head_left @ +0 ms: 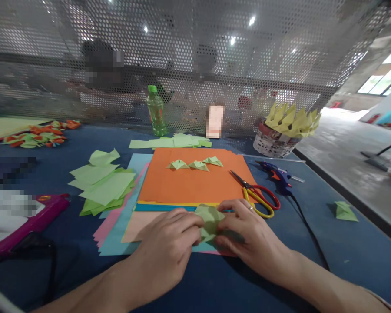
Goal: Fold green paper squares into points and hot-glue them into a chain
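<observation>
The fingers of the left hand point(176, 232) and right hand point(246, 226) grasp a green paper piece point(210, 219) near the stack's near edge, its folding seemingly unfinished. Farther off, three folded pieces point(198, 165) sit done on the orange sheet point(169, 187); another point(345, 211) lies right; left, flat green papers point(107, 187) remain unfolded.

Moderate, even light covers the matte dark blue tabletop point(94, 278), with soft shadows beneath the bare right hand point(247, 230). The pale paned window point(386, 71) at upper right is washed out; small white lights point(252, 20) glint at the grey perforated metal screen point(189, 65), behind which shapes seem too dim to read. Edges stretch wide-angle; blocky pixelation masks several patches.
</observation>
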A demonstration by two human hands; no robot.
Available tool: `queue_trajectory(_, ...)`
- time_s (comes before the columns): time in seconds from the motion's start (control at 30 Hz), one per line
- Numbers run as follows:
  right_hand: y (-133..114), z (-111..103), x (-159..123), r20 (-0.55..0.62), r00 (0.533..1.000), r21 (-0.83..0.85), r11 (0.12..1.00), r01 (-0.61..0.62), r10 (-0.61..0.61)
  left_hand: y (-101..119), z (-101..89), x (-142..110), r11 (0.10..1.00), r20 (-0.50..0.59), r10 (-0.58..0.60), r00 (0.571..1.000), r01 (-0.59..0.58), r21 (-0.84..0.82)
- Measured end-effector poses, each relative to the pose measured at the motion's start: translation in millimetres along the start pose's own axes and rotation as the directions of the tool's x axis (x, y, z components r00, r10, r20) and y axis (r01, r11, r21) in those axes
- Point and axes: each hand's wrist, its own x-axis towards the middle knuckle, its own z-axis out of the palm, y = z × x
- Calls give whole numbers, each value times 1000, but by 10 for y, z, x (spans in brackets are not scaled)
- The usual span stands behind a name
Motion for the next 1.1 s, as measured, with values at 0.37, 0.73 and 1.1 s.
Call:
queue_trajectory(0.37,-49,100,72,4,983,29,982,-185,184,23,-82,-29,993,-66,107,992,-104,48)
queue_trajectory(0.73,-66,123,77,-36,983,-14,983,-183,182,37,-17,-44,977,-10,129,992,-125,170)
queue_trajectory(1.1,263,-158,131,95,989,123,987,102,-114,24,21,-52,987,46,108,993,-113,116)
